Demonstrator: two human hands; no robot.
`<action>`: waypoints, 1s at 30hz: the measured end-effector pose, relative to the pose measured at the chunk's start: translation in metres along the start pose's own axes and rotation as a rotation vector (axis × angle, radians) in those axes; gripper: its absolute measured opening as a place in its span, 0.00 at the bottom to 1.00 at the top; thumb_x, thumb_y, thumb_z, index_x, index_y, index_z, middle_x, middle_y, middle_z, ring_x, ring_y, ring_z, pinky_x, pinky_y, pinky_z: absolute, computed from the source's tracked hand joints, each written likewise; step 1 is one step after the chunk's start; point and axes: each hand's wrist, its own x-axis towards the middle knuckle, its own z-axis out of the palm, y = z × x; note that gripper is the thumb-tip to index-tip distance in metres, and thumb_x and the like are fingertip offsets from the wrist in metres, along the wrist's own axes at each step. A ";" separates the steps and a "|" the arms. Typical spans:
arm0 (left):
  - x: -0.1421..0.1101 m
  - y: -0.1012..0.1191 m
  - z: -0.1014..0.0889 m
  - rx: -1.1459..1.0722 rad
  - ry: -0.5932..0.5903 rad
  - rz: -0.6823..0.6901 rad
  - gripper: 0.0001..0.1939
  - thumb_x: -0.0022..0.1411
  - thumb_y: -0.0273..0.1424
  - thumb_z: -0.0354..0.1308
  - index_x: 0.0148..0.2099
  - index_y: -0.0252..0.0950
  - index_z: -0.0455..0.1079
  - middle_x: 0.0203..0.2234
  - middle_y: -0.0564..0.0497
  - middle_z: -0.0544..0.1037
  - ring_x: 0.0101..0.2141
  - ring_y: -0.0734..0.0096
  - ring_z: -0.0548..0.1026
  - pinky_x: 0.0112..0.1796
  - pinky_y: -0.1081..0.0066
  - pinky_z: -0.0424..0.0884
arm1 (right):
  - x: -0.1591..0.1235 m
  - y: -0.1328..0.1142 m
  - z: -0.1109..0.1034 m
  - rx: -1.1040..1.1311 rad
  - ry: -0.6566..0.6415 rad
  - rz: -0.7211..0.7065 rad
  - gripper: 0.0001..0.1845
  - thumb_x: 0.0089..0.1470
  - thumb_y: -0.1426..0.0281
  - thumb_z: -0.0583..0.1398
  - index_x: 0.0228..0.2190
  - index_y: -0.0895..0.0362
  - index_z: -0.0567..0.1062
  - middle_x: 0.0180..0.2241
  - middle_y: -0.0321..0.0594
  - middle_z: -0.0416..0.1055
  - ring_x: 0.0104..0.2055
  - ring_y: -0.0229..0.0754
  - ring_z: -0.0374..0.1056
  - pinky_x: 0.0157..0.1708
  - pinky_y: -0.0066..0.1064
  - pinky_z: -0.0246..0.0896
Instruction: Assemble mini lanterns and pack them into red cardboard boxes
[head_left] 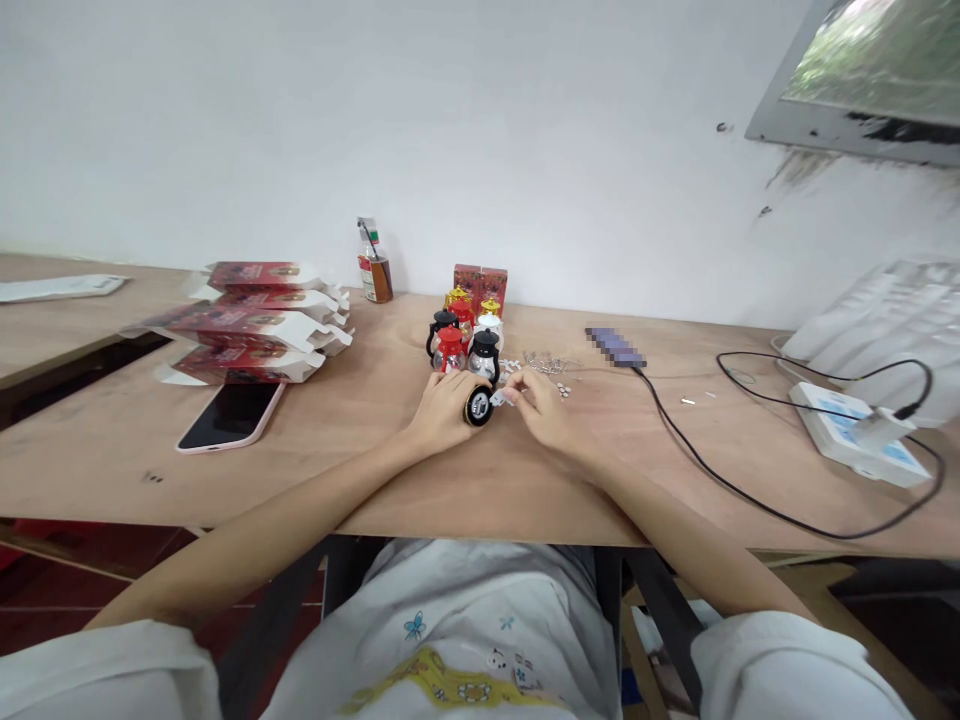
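Note:
My left hand (pixel 442 412) is closed around a small lantern (pixel 478 406) that lies on its side, its round black underside turned toward me. A small white plastic piece (pixel 499 398) is pinched between the fingertips of my right hand (pixel 546 410), right at the edge of that underside. Just behind my hands stand several small lanterns, among them a red lantern (pixel 450 352), a black lantern (pixel 484 357) and a white lantern (pixel 491 325). Beside them lie a heap of tiny metal parts (pixel 546 363) and several round silver discs (pixel 564 389).
Red folded cartons (pixel 255 330) are stacked at left, by a phone (pixel 231 415). A bottle (pixel 374 270) and two small red boxes (pixel 480 283) stand near the wall. Rightward lie a blurred-out device (pixel 615 347), its black cable (pixel 697 458) and a white power strip (pixel 847 430).

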 end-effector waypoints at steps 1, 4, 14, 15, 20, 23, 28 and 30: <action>0.000 0.000 -0.001 -0.003 -0.005 0.000 0.17 0.51 0.30 0.56 0.45 0.38 0.63 0.41 0.49 0.75 0.43 0.62 0.71 0.42 0.64 0.58 | 0.001 0.006 -0.002 -0.028 0.012 0.028 0.13 0.60 0.61 0.52 0.28 0.55 0.67 0.29 0.38 0.69 0.33 0.41 0.64 0.37 0.33 0.57; -0.001 0.000 -0.001 -0.007 -0.015 0.005 0.18 0.49 0.28 0.56 0.45 0.38 0.62 0.41 0.49 0.75 0.43 0.62 0.71 0.43 0.64 0.57 | 0.001 0.027 -0.003 -0.172 0.020 0.108 0.12 0.58 0.63 0.55 0.25 0.55 0.68 0.27 0.38 0.70 0.33 0.42 0.64 0.37 0.35 0.56; -0.001 -0.002 0.000 0.012 -0.011 0.033 0.18 0.50 0.28 0.56 0.46 0.38 0.63 0.41 0.49 0.75 0.43 0.61 0.70 0.42 0.64 0.57 | -0.003 0.013 -0.003 -0.249 0.066 -0.043 0.03 0.55 0.69 0.58 0.30 0.55 0.71 0.32 0.41 0.70 0.39 0.46 0.65 0.41 0.39 0.57; -0.001 -0.002 0.001 0.018 -0.011 0.033 0.18 0.50 0.28 0.56 0.46 0.38 0.63 0.41 0.49 0.75 0.43 0.61 0.70 0.42 0.64 0.57 | -0.003 0.004 -0.003 -0.201 0.079 -0.089 0.05 0.56 0.68 0.57 0.30 0.54 0.71 0.32 0.40 0.70 0.38 0.45 0.65 0.41 0.38 0.57; -0.001 -0.002 0.002 0.025 0.002 0.037 0.13 0.55 0.32 0.55 0.44 0.37 0.64 0.39 0.48 0.75 0.41 0.62 0.71 0.41 0.64 0.57 | -0.009 -0.024 0.004 -0.106 0.054 -0.200 0.08 0.58 0.65 0.57 0.30 0.53 0.74 0.31 0.40 0.69 0.36 0.42 0.64 0.40 0.37 0.57; -0.001 -0.002 0.003 0.030 -0.007 0.039 0.13 0.55 0.31 0.55 0.44 0.37 0.64 0.39 0.49 0.75 0.41 0.62 0.71 0.40 0.64 0.58 | -0.011 -0.023 0.011 -0.123 0.010 -0.191 0.08 0.57 0.65 0.57 0.32 0.53 0.76 0.32 0.41 0.70 0.36 0.43 0.64 0.40 0.38 0.56; -0.002 -0.002 0.004 0.035 -0.005 0.054 0.13 0.54 0.30 0.55 0.44 0.38 0.64 0.39 0.49 0.75 0.41 0.62 0.71 0.41 0.64 0.58 | -0.010 -0.016 0.014 -0.093 -0.034 -0.186 0.08 0.57 0.64 0.58 0.32 0.53 0.76 0.31 0.40 0.70 0.36 0.42 0.64 0.39 0.37 0.57; -0.002 -0.002 0.004 0.036 -0.002 0.066 0.13 0.55 0.30 0.54 0.44 0.38 0.64 0.38 0.49 0.75 0.41 0.63 0.71 0.41 0.64 0.58 | -0.010 -0.016 0.013 -0.062 -0.029 -0.193 0.08 0.57 0.65 0.58 0.30 0.53 0.76 0.30 0.39 0.70 0.35 0.42 0.65 0.39 0.37 0.58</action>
